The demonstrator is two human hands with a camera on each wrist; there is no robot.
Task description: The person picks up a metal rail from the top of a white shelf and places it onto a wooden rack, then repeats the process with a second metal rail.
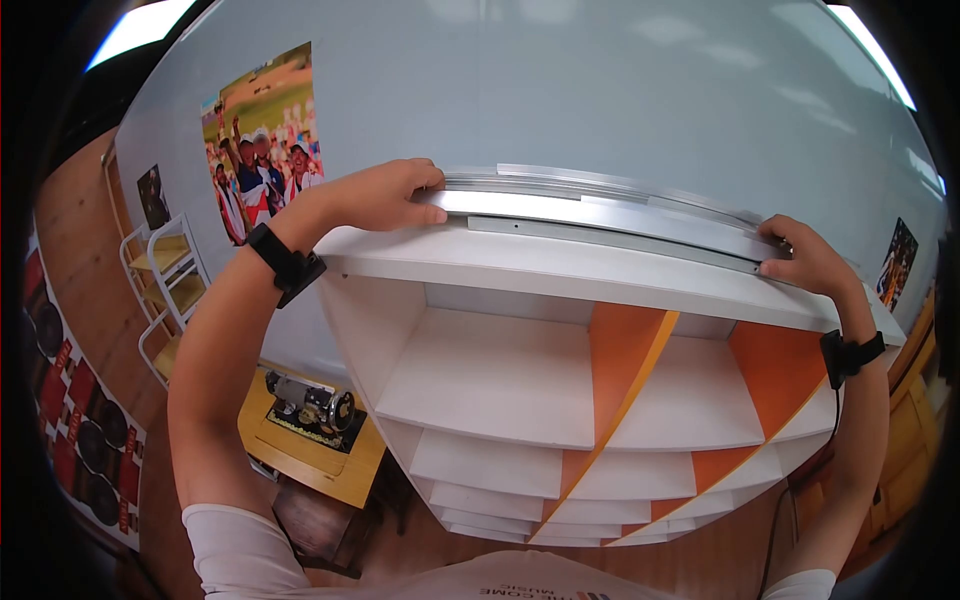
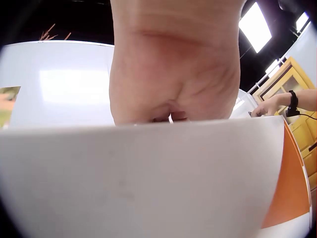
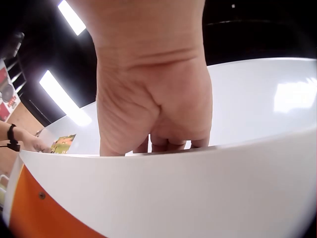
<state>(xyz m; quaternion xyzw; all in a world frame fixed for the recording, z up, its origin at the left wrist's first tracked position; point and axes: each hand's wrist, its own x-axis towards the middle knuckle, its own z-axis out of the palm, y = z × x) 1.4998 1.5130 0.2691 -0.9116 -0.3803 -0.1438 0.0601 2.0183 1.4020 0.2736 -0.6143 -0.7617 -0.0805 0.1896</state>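
Note:
Long silver metal rails [image 1: 600,212] lie in a stack along the top of a white shelf unit [image 1: 560,275] with orange dividers. My left hand [image 1: 385,195] grips the rails' left end, fingers curled over the top and thumb on the front edge. My right hand [image 1: 800,258] holds the right end, fingers curled over it. In the left wrist view my left hand [image 2: 173,74] reaches over the shelf's white top edge [image 2: 148,173], fingertips hidden behind it. The right wrist view shows my right hand [image 3: 153,94] the same way, above the white edge [image 3: 188,188].
The pale blue wall [image 1: 560,90] stands right behind the shelf, with a photo poster [image 1: 262,140] to the left. A white and yellow rack [image 1: 170,270] and a sewing machine [image 1: 310,405] on a yellow table sit lower left. A wooden cabinet [image 1: 915,400] stands at right.

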